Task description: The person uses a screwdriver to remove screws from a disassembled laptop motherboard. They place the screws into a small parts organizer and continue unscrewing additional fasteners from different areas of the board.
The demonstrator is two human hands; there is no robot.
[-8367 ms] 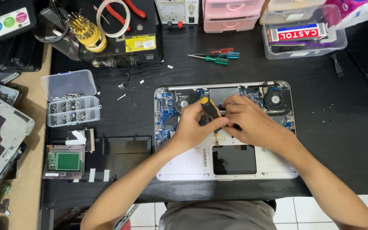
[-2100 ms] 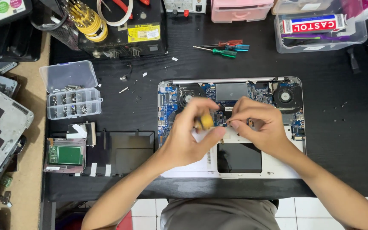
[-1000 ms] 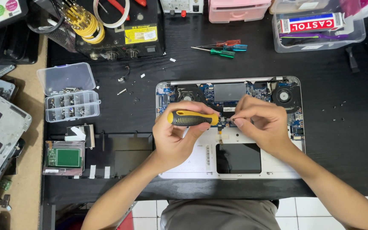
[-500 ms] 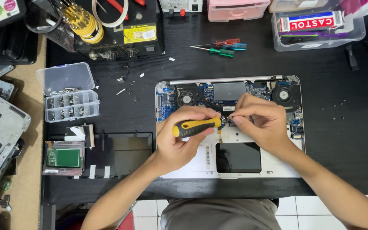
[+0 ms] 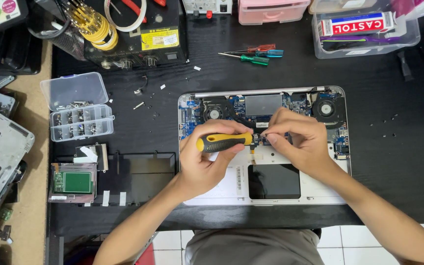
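The left hand (image 5: 207,157) is gripping a screwdriver (image 5: 224,142), fingers wrapped shut around its yellow-and-black handle. The handle's long axis is lying flat, pointing toward 3 o'clock, tip meeting the right hand (image 5: 300,140). That hand is pinching its fingertips (image 5: 270,139) closed at the tip; what they hold is too small to tell. Both are hovering over the open laptop (image 5: 263,142)'s middle, the right hand nearer the tip. Spare screwdrivers (image 5: 253,54) are lying at 12 o'clock, a parts box (image 5: 77,105) at 10.

An electronics repair workshop: an opened laptop (image 5: 263,147) with bare circuit board and fans lies on a black table (image 5: 398,162). Left of the laptop sits a clear screw organizer (image 5: 79,115); behind it, small screwdrivers (image 5: 251,54) and a bench power unit (image 5: 138,34).
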